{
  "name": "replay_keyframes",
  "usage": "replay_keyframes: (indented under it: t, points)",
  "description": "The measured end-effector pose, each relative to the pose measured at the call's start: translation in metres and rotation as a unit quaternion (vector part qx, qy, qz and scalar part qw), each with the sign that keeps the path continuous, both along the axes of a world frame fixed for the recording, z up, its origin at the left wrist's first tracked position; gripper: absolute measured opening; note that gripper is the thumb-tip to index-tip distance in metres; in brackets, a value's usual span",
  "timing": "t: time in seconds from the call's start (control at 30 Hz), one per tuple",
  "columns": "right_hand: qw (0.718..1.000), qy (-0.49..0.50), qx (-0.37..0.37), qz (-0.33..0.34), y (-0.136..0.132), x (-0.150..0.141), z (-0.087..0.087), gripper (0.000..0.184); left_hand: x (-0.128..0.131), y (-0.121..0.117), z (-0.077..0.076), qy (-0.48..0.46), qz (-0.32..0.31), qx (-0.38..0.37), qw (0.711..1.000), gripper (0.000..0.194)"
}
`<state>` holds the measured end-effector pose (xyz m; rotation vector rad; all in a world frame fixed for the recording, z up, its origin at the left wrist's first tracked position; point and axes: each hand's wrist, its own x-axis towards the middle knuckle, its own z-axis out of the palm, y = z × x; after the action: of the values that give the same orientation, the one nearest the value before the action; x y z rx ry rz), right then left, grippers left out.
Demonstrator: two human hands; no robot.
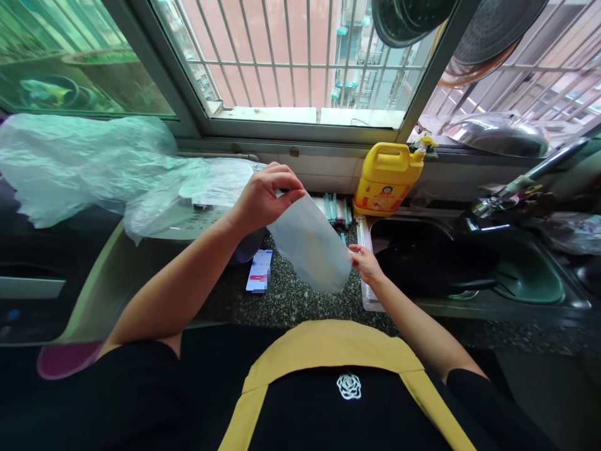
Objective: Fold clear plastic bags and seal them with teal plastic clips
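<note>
A thin, translucent white sheet [312, 244], perhaps a plastic bag, hangs tilted over the dark speckled counter [291, 307]. My left hand [270, 194] pinches its upper left end between thumb and fingers. Lower down on the right, my right hand [365, 263] grips the sheet's right edge with the fingertips. A faint yellowish patch shows through its middle. On the counter below my left forearm lies a phone [259, 271] with a lit screen. Behind the sheet are several small packs with teal strips [334, 208], partly hidden.
A yellow pump jug [389, 178] stands at the back beside the sink [530, 291], which has a chrome faucet [500, 200] and a dark pan [436, 266] in it. A white tray edge [373, 299] borders the sink. Crumpled plastic [84, 160] covers things at left.
</note>
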<state>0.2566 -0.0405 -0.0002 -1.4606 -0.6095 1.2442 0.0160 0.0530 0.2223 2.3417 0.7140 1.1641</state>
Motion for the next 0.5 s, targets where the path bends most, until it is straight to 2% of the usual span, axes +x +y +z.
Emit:
replay_keyframes:
  t: [0.13, 0.23, 0.3, 0.33, 0.4, 0.5]
  points:
    - [0.999, -0.049, 0.005, 0.015, -0.003, 0.003, -0.006, 0.036, -0.002, -0.002, -0.002, 0.000, 0.006, -0.023, 1.000, 0.006]
    - [0.996, -0.090, 0.018, 0.009, 0.003, 0.009, 0.008, 0.033, 0.000, -0.004, -0.003, 0.004, 0.004, -0.035, 0.999, 0.006]
    - [0.990, -0.133, 0.055, 0.002, 0.011, 0.013, 0.031, 0.032, 0.004, -0.006, -0.003, 0.007, -0.007, -0.037, 0.999, 0.007]
    - [0.976, -0.191, 0.103, 0.013, 0.015, 0.013, 0.047, 0.032, 0.007, -0.007, -0.002, 0.010, -0.016, -0.036, 0.999, 0.008]
    - [0.942, -0.261, 0.202, 0.067, 0.021, 0.008, 0.083, 0.032, 0.014, -0.010, -0.002, 0.020, -0.033, -0.028, 0.999, 0.010]
    - [0.883, -0.305, 0.321, 0.156, 0.026, -0.007, 0.131, 0.032, 0.025, -0.016, -0.003, 0.040, -0.056, -0.014, 0.998, 0.012]
